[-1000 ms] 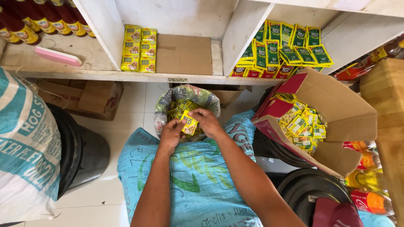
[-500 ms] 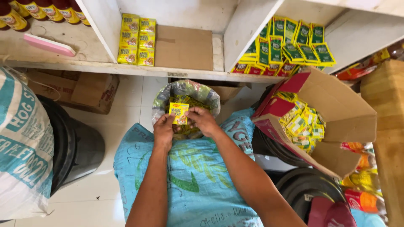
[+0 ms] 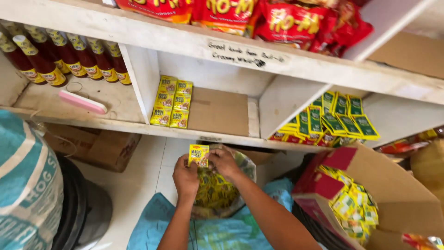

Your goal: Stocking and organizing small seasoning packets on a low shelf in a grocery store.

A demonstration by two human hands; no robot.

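Note:
Both hands hold up a small stack of yellow seasoning sachets (image 3: 198, 155) just below the shelf edge. My left hand (image 3: 185, 177) grips the stack's lower left side and my right hand (image 3: 224, 162) pinches its right side. Under the hands sits a clear plastic bag (image 3: 217, 192) filled with more of the yellow sachets, resting on a blue woven sack (image 3: 217, 234). On the white shelf (image 3: 138, 127) above, two rows of the same yellow sachets (image 3: 170, 102) lie on a brown cardboard sheet (image 3: 219, 111).
Green and yellow sachets (image 3: 335, 120) fill the right shelf compartment. Red sauce bottles (image 3: 60, 58) and a pink bar (image 3: 83, 102) sit in the left one. An open cardboard box (image 3: 370, 203) of sachets stands at right. A large sack (image 3: 27, 185) and a dark bin (image 3: 85, 213) stand at left.
The hands have lifted the sachet stack up out of the bag toward the shelf. The camera has tilted up, showing an upper shelf with red packets.

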